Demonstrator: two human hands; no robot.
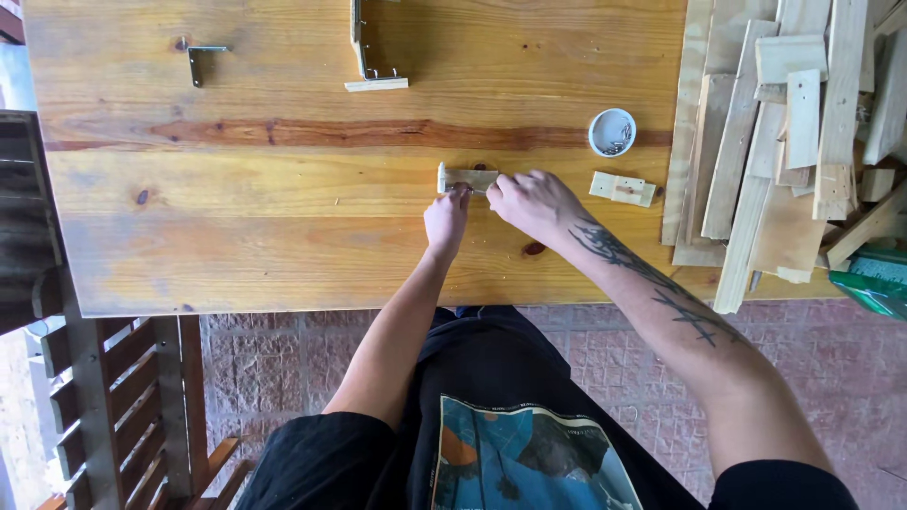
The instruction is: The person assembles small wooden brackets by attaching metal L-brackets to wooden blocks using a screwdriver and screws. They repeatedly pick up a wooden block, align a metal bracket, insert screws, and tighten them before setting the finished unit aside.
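Varnished pine table (283, 217) over a brick-paved floor (283, 368), with a slatted wooden chair (113, 406) near left and scrap wood offcuts (784, 142) piled at the right edge. At table centre, the left hand (446, 217) and right hand (531, 203) both pinch a small wooden piece (468, 178). The fingertips hide its near edge, and the contents of the small white cup (612, 131) are hard to make out.

The varnished pine tabletop (236, 217) carried a small wooden piece (466, 178) at its middle, a short drilled block (623, 189) and a white cup of screws (612, 131) to the right, a metal bracket (201, 59) far left, and stacked wood offcuts (784, 132) along its right edge.
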